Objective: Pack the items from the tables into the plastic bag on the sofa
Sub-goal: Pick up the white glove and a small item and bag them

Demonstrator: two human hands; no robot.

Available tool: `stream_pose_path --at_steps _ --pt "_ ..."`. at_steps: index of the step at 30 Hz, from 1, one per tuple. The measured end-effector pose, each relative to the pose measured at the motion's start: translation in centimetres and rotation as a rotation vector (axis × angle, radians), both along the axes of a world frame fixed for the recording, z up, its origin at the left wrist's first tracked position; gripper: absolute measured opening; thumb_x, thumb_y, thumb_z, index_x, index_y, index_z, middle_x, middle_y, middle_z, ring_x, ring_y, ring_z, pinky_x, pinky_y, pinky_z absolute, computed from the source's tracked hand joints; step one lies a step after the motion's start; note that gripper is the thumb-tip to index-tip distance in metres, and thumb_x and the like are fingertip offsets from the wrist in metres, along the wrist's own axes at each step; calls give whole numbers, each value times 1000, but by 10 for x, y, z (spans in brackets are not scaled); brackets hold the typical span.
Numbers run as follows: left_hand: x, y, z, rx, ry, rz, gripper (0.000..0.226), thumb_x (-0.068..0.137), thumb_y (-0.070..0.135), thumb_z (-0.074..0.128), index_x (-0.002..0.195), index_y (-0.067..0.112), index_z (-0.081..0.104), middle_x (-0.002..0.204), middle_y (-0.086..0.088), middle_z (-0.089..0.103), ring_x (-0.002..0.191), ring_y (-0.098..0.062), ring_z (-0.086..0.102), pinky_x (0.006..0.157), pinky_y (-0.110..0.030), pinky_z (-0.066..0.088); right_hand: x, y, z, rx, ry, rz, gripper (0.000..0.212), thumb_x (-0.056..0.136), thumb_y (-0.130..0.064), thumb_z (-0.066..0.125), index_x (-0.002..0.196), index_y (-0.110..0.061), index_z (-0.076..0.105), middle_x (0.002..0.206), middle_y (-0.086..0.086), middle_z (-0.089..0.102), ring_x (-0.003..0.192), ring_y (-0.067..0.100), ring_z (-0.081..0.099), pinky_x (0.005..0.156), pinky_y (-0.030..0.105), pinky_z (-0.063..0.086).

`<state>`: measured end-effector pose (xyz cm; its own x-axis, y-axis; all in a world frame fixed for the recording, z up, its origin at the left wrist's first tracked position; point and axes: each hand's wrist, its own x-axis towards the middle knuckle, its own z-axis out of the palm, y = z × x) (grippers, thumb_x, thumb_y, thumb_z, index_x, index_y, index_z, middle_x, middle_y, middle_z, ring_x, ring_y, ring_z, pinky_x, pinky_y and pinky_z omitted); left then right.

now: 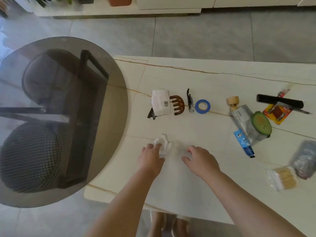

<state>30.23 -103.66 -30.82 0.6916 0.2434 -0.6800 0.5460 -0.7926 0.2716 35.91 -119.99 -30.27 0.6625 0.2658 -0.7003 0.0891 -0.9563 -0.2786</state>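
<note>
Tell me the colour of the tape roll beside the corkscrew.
Blue; the tape roll shows clearly in the head view, on the white table.

— What's the floor like?
— Grey tiles (196,35), daylit. A white cabinet (171,4) lines the far wall.
— Furniture?
— A round smoked-glass table (51,48) overlapping a cream marble tabletop's (188,74) left edge.
</note>
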Motion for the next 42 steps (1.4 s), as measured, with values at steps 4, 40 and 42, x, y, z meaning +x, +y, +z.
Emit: stream_pose_path --at_steps 4,40,42 --pt "26 8 -29 7 -33 -51 60 93 26 56 146 31 28 148 -2 32 136 -23 28 107 -36 39 28 10 -25 -9 -29 -16 44 93 -41 46 130 -16 48 126 3 56 115 23 53 91 36 47" --pt "195 47 -106 148 -230 184 29 90 29 59 116 15 56 136 -11 37 126 -31 33 107 -38 35 157 16 -118 -144 -352 -66 46 89 -4 49 131 -22 41 137 4 33 127 30 30 75 37 45" --pt "195 47 -105 165 -248 191 25 89 24 59 111 13 55 131 -10 38 120 -30 37 104 -37 37 156 14 -117 -127 -354 -70 42 90 -8 49 129 -23 45 134 6 36 123 31 33 76 37 47"
